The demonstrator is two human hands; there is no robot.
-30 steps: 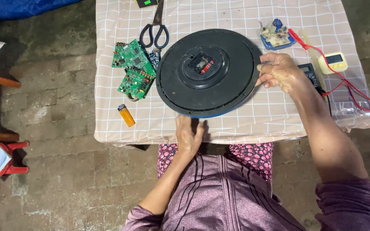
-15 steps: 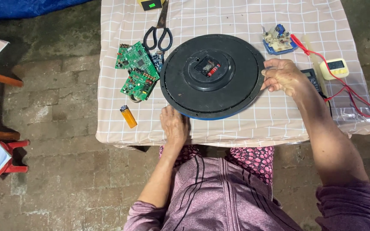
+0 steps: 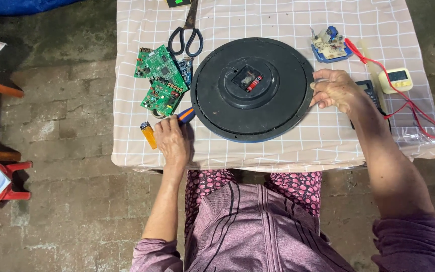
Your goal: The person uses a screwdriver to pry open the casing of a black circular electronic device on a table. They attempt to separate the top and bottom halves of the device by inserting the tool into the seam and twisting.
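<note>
Round black clock (image 3: 251,88) lies face-down at worktop (image 3: 298,146) centre, battery seated in the back movement. Right hand (image 3: 334,90) grips its right rim. Left hand (image 3: 171,140) closes on an orange-blue screwdriver handle (image 3: 186,115) near the front-left edge. Back untouched; opening not begun.

1. The wall clock (image 3: 252,90) lies face down at the middle of the table (image 3: 288,151).
2. Two circuit boards (image 3: 161,80) lie left of it, with scissors (image 3: 190,30) behind them.
3. A lighter (image 3: 148,134) lies near the front edge, just left of the left hand (image 3: 173,141).
4. The right hand (image 3: 334,89) touches the clock's right rim.
5. A multimeter (image 3: 397,80) lies far right.
</note>
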